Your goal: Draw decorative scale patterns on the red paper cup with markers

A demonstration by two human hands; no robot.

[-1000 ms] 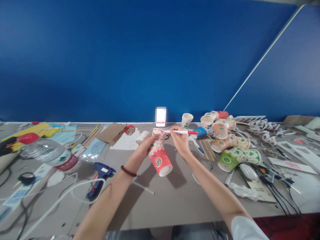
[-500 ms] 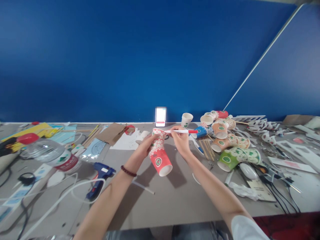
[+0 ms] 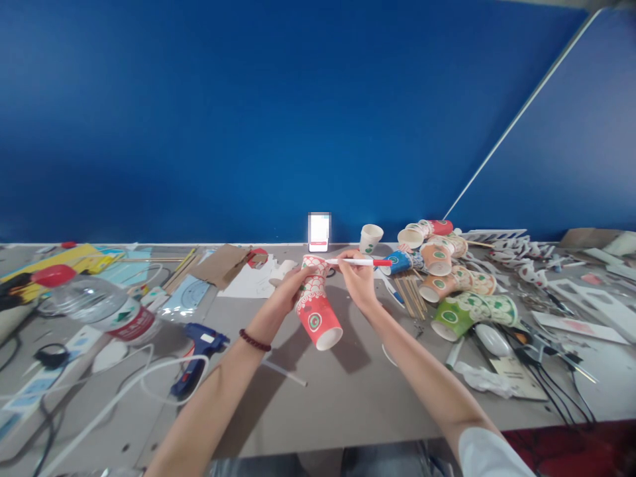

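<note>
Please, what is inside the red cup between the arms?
Only a pale inside shows at the open end of the red cup. Its side covers the deeper part, so any contents there are unknown.

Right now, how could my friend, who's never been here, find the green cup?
Find the big blue wall, then the grey table below it. On its right side lies a heap of decorated paper cups; the green cup is nearest you, beside a rounded white thing. Its wide end is bright green, while the cup just behind is orange.

Pen tip (image 3: 328, 261) too small to tell; phone screen (image 3: 318, 230) blurred, unreadable
</note>
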